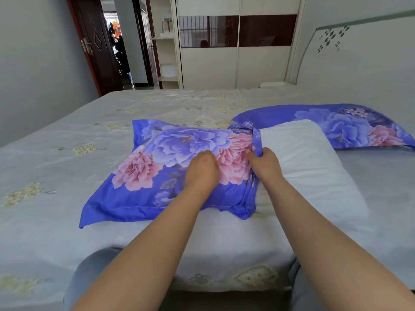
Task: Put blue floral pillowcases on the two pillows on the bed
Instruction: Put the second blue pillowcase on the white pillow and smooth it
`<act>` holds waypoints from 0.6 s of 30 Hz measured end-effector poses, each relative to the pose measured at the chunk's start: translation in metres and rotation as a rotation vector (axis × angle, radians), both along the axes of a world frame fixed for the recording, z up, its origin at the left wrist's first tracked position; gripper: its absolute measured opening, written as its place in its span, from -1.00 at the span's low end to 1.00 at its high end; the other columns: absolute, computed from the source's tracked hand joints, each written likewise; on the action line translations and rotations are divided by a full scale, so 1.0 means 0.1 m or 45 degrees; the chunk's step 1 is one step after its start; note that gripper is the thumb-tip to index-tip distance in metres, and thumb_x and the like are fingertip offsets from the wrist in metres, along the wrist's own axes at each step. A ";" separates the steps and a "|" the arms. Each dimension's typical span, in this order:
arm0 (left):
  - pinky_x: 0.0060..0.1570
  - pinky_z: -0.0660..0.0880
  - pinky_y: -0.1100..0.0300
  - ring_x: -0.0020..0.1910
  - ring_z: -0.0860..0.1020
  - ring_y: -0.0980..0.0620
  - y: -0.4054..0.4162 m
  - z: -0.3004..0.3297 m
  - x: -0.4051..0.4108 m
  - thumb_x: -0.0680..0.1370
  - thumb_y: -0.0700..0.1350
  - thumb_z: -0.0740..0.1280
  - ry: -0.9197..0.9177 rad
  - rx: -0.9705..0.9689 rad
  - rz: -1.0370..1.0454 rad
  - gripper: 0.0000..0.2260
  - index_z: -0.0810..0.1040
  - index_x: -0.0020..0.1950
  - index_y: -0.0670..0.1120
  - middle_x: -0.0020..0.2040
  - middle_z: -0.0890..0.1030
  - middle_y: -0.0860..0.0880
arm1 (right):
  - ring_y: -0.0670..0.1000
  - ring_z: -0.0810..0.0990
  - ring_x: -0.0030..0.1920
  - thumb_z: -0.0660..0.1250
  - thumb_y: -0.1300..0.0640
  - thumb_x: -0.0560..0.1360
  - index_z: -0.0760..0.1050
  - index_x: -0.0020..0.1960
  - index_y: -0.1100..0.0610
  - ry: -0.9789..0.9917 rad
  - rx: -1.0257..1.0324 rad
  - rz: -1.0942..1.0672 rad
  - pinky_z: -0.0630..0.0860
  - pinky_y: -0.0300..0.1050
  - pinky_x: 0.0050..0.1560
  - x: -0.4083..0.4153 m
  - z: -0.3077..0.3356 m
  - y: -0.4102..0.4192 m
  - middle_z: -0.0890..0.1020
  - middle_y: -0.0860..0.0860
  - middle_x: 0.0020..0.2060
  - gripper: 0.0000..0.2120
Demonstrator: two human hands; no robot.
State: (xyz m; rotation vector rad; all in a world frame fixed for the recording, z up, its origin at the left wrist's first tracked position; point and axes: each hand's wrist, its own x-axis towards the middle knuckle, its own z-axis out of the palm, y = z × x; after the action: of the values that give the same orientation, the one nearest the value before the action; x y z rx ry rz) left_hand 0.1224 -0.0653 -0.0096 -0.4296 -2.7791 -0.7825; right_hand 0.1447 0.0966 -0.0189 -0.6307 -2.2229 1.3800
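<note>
A white pillow (303, 162) lies across the middle of the bed, its left half inside a blue floral pillowcase (157, 167). My left hand (203, 169) presses knuckles-down on the covered part, fingers curled under. My right hand (266, 163) pinches the bunched open edge of that pillowcase where the bare white pillow comes out. Behind it at the right lies a second pillow in a blue floral pillowcase (336, 124), flat on the bed near the headboard.
The bed (67, 158) has a pale grey spread with yellow flower patches. A white headboard (359, 55) stands at the right, a wardrobe (235, 63) behind, and a dark open door (96, 46) at the back left. My knees show at the bottom.
</note>
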 end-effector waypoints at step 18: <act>-0.03 0.38 0.04 0.12 0.47 -0.21 -0.29 -0.18 -0.12 0.43 0.08 0.43 -0.171 -0.051 0.240 -0.51 0.41 0.17 -0.22 0.13 0.49 -0.18 | 0.03 0.59 -0.28 0.45 0.05 0.42 0.60 -0.03 0.20 0.066 -0.613 0.235 0.48 -0.22 -0.33 0.14 -0.24 -0.26 0.66 0.11 -0.22 -0.76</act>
State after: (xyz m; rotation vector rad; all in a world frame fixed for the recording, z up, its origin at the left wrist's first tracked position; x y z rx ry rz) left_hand 0.1100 -0.0948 -0.0279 -0.1222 -2.9090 -0.7374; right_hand 0.1584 0.0710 -0.0428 -0.5433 -1.9520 2.0298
